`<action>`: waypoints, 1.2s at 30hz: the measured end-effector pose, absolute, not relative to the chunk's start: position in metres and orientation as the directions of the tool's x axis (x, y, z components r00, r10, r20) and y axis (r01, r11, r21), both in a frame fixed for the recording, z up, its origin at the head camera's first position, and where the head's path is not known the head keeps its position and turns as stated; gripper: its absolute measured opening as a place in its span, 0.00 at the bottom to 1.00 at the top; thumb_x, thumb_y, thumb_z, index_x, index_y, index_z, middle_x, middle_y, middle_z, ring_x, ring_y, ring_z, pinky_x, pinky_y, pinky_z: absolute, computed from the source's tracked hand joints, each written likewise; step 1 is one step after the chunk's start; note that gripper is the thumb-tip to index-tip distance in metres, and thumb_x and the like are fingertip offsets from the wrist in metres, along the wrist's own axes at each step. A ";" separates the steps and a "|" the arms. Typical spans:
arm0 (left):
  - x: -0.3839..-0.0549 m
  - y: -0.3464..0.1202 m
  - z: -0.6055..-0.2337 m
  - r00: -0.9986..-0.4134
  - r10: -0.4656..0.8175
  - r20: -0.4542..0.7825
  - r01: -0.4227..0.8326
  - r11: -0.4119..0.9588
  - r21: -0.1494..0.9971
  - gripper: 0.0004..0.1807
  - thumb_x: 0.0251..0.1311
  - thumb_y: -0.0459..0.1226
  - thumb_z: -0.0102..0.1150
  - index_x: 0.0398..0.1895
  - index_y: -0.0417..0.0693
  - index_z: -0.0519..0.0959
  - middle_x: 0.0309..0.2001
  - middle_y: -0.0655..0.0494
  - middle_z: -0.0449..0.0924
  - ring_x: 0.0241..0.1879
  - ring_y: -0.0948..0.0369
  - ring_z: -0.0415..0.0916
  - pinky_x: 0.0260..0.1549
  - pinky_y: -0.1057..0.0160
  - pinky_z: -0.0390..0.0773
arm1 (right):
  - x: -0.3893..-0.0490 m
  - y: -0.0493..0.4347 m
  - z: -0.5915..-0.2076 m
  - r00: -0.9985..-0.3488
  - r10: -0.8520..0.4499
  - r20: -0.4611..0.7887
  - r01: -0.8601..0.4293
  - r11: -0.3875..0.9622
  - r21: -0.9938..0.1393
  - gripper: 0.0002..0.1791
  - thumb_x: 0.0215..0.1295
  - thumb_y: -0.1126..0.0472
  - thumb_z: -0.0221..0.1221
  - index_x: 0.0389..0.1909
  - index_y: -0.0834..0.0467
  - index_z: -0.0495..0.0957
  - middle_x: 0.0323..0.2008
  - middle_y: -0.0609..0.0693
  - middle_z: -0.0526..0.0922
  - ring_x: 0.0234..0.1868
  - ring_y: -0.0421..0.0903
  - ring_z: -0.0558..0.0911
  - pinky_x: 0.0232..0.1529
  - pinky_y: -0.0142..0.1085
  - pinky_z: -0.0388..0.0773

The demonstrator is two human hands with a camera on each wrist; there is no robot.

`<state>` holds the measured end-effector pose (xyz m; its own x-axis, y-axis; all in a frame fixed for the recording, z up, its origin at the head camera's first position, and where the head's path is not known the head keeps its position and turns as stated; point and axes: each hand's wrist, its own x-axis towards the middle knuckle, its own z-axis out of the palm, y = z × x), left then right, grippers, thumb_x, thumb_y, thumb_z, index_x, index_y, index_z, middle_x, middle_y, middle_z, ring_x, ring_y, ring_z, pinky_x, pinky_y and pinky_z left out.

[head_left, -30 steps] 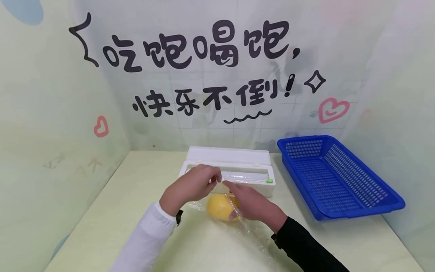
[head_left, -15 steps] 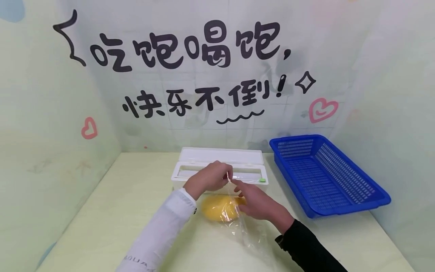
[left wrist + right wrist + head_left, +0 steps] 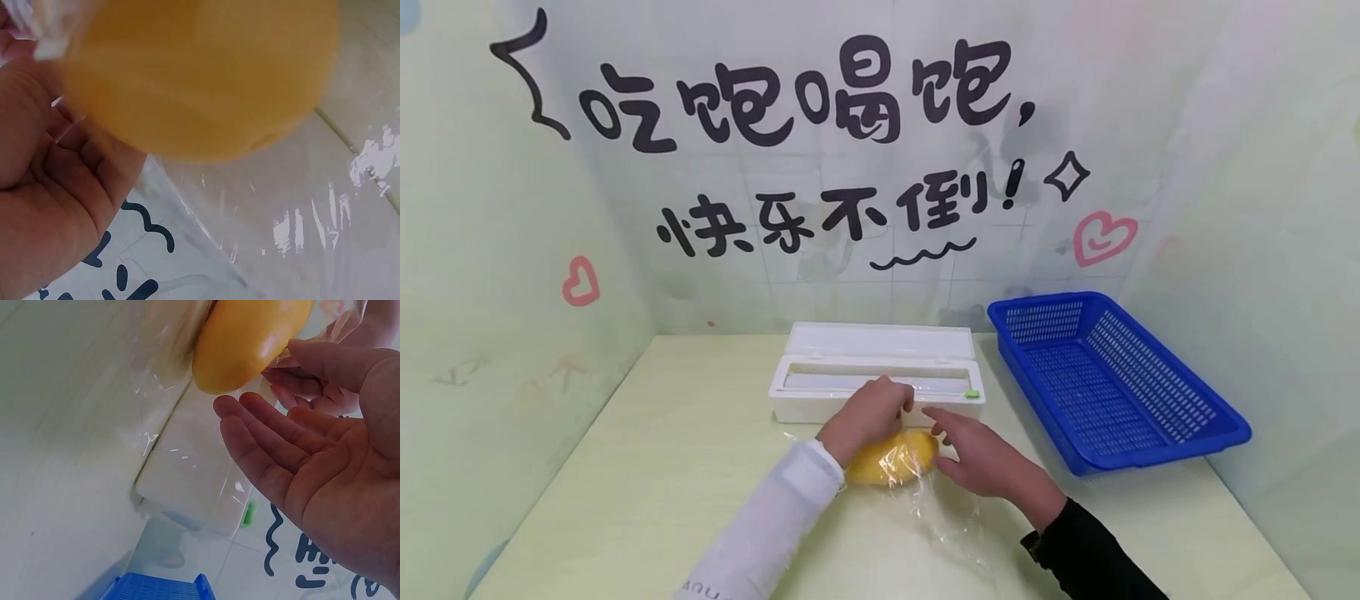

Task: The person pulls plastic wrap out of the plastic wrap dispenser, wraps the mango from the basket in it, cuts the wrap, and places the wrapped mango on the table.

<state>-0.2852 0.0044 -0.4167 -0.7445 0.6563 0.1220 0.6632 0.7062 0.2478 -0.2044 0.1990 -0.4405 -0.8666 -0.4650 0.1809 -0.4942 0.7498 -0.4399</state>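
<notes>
A smooth yellow mango (image 3: 891, 465) sits in front of the white cling-film box, under clear plastic wrap (image 3: 946, 521) that trails toward the front right. From above, my left hand (image 3: 872, 415) pinches a bunched edge of the wrap beside the mango, its fingers curled. In the left wrist view the mango (image 3: 212, 75) fills the top, with the wrap (image 3: 294, 212) spread below it. My right hand (image 3: 983, 457) is at the mango's right end, fingers extended and thumb apart. The right wrist view shows its palm and fingertips (image 3: 231, 425) close under the mango (image 3: 244, 344).
Behind the mango stands the white cling-film box (image 3: 812, 410), lid up, with a roll inside and a green slider (image 3: 972, 394) at its right end. A blue plastic basket (image 3: 1037, 392) stands at the back right. Printed walls enclose the pale table (image 3: 647, 500) at back and sides.
My left hand has moved right over the mango and then lowered with the wrap. My right hand has drawn back to the right, its fingers off the wrap's edge. The view has shifted slightly.
</notes>
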 end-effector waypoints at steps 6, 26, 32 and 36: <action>-0.278 0.006 -0.426 -0.720 0.646 0.253 0.681 0.727 0.081 0.13 0.47 0.24 0.65 0.35 0.46 0.83 0.29 0.51 0.85 0.27 0.51 0.81 0.28 0.57 0.80 | -0.198 0.207 -0.444 -0.873 -0.445 0.199 -0.486 0.759 -0.433 0.34 0.62 0.64 0.66 0.69 0.65 0.66 0.49 0.57 0.84 0.43 0.50 0.85 0.45 0.44 0.83; -0.266 -0.012 -0.430 -0.655 0.637 0.407 0.689 0.725 -0.026 0.06 0.58 0.32 0.67 0.26 0.51 0.83 0.22 0.58 0.76 0.21 0.59 0.75 0.20 0.63 0.75 | -0.160 0.249 -0.460 -0.908 -0.409 0.090 -0.409 0.823 -0.395 0.07 0.60 0.62 0.66 0.38 0.56 0.81 0.31 0.42 0.79 0.33 0.36 0.77 0.34 0.33 0.77; -0.258 -0.040 -0.420 -0.713 0.611 0.343 0.684 0.714 0.150 0.03 0.62 0.36 0.65 0.35 0.50 0.87 0.29 0.60 0.81 0.29 0.62 0.77 0.31 0.63 0.79 | -0.137 0.264 -0.463 -0.884 -0.460 -0.080 -0.380 0.809 -0.449 0.16 0.49 0.69 0.64 0.38 0.50 0.81 0.32 0.37 0.74 0.34 0.34 0.72 0.37 0.33 0.76; -0.253 -0.058 -0.414 -0.737 0.609 0.293 0.674 0.693 0.255 0.04 0.64 0.37 0.63 0.37 0.49 0.86 0.32 0.59 0.82 0.33 0.61 0.78 0.36 0.61 0.80 | -0.126 0.261 -0.462 -0.880 -0.438 -0.183 -0.306 0.819 -0.485 0.23 0.43 0.62 0.71 0.43 0.45 0.79 0.34 0.36 0.73 0.36 0.35 0.71 0.40 0.32 0.75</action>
<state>-0.2530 -0.0580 -0.4142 -0.7369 0.6094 0.2926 0.6743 0.6932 0.2546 -0.1265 0.2607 -0.4625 -0.8802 -0.4379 -0.1831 -0.3064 0.8188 -0.4854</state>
